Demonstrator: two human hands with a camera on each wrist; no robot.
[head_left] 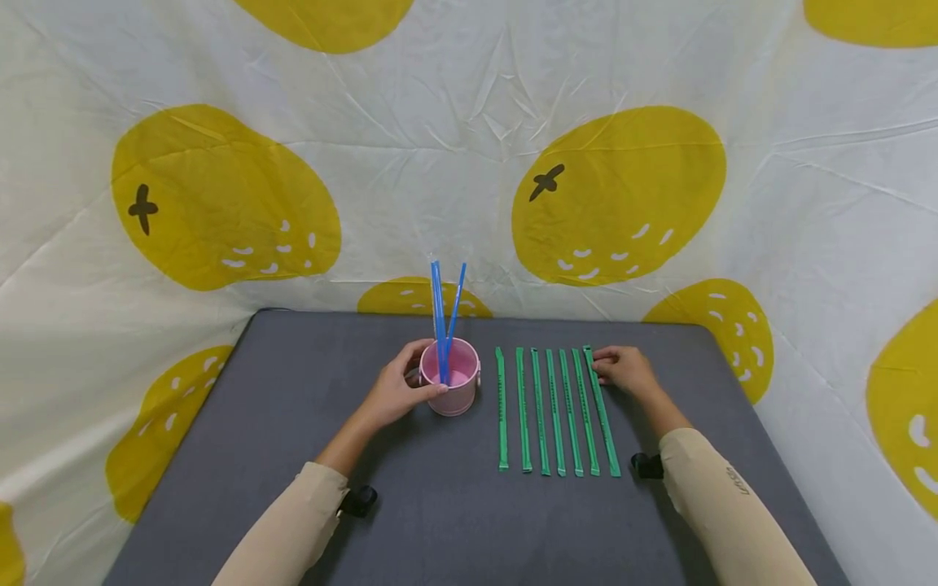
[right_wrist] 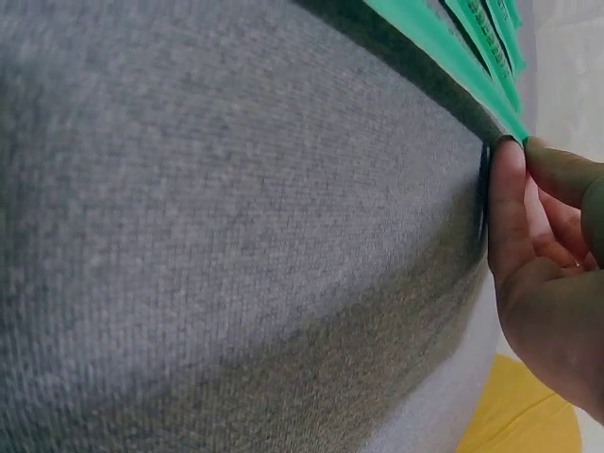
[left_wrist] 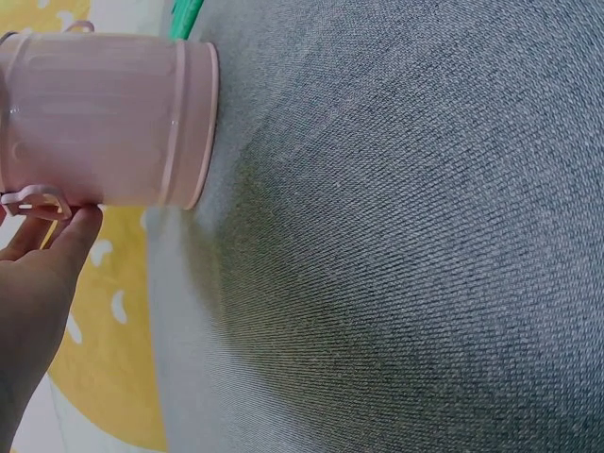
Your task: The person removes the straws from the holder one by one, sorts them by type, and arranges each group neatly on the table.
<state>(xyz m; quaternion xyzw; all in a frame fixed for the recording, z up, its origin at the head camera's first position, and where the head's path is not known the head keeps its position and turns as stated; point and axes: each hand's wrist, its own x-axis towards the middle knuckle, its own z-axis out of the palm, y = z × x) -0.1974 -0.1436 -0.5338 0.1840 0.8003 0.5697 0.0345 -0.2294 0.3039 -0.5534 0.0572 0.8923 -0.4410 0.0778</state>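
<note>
A small pink bucket (head_left: 456,399) stands upright left of the table's middle, with several blue straws (head_left: 440,317) leaning in it. My left hand (head_left: 399,387) holds the bucket at its left side, thumb toward the front; the left wrist view shows the bucket (left_wrist: 104,118) and its side handle near the fingers. To the right lies a row of several slim green wrapped straws (head_left: 537,415) with dark print. At the far end of the rightmost green wrapped straw (head_left: 602,415), my right hand (head_left: 625,368) pinches it between thumb and fingertips, close to the table surface.
The dark grey table (head_left: 440,521) has a far edge just beyond the bucket and the row. Behind it hangs a white cloth (head_left: 454,187) printed with yellow fruit shapes. A black wrist camera (head_left: 359,500) is on the left sleeve, another (head_left: 646,466) on the right.
</note>
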